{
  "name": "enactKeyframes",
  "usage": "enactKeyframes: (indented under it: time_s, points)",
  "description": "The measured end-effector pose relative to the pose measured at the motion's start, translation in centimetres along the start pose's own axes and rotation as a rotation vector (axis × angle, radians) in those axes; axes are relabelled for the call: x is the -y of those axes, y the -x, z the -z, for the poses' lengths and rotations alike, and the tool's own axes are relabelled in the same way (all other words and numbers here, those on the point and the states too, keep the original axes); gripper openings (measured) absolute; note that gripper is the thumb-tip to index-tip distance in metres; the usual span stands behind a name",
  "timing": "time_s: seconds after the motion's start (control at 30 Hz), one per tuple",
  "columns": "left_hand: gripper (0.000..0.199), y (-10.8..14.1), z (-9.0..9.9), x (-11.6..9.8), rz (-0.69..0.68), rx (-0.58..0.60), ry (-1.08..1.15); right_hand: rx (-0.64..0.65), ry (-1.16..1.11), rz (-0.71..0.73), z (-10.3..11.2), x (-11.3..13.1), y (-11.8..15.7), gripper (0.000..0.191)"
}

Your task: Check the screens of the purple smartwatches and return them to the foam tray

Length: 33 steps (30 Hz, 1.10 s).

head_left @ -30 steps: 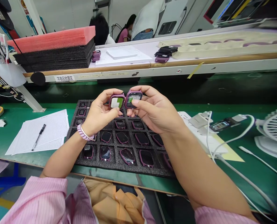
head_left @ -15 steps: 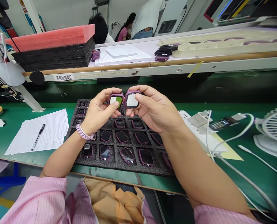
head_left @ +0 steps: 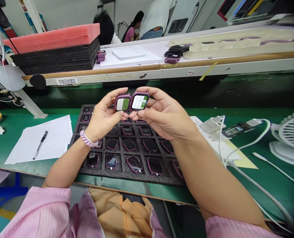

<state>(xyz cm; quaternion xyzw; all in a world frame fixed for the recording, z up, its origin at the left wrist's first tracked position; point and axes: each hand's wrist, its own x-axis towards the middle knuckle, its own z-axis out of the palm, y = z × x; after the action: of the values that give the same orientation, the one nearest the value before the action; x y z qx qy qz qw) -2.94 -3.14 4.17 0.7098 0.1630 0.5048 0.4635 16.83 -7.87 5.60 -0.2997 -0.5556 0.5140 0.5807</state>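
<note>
Between thumb and fingers, my left hand (head_left: 103, 117) grips a purple-framed watch (head_left: 122, 103) whose screen shows white and green areas. A second purple-framed watch (head_left: 139, 101), with a similar lit or reflecting screen, is held by my right hand (head_left: 165, 115). The two watches are side by side, their inner edges very close or touching. Below them a dark foam tray (head_left: 120, 158) holds several purple watches in separate square compartments, most with dark screens. My hands hide part of its upper rows.
Papers with a pen (head_left: 40, 144) lie left. A power strip (head_left: 213, 140), cables and a white fan (head_left: 290, 137) stand right. A raised shelf (head_left: 147, 71) behind carries foam sheets (head_left: 55, 49), paper and more watches. People are beyond it.
Both thumbs have slid down to the lower edges of the watches, uncovering more of the screens. The right watch has tilted and now shows a green patch as well.
</note>
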Motion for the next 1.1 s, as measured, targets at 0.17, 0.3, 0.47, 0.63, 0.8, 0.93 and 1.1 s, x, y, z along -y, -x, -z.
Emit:
enactKeyframes:
  time_s: [0.17, 0.3, 0.47, 0.63, 0.8, 0.93, 1.1]
  points:
    - [0.051, 0.0, -0.5, -1.2, 0.079, -0.024, 0.014, -0.015, -0.028, 0.0, 0.0, -0.1, -0.2, 0.047]
    - [0.041, 0.1, -0.8, -1.9, 0.175, -0.048, 0.055, -0.022, -0.058, -0.003, 0.0, -0.2, -0.3, 0.046]
    - [0.047, 0.1, -0.4, -1.3, 0.124, -0.042, 0.046, -0.007, -0.017, -0.01, 0.1, -0.3, -0.2, 0.051]
    - [0.051, 0.1, 0.0, -0.6, 0.049, -0.005, 0.008, 0.003, 0.028, -0.003, 0.3, -0.3, -0.2, 0.056]
    - [0.056, 0.0, 0.0, -0.2, 0.025, 0.035, 0.01, -0.012, 0.045, 0.004, 0.2, -0.2, -0.2, 0.058]
    - [0.061, 0.0, 0.0, -0.2, 0.022, 0.048, -0.022, -0.033, 0.035, 0.008, 0.1, -0.1, -0.2, 0.054]
    - [0.051, 0.1, -0.4, -1.1, 0.127, 0.016, 0.031, -0.057, 0.02, -0.006, 0.0, -0.1, -0.4, 0.042]
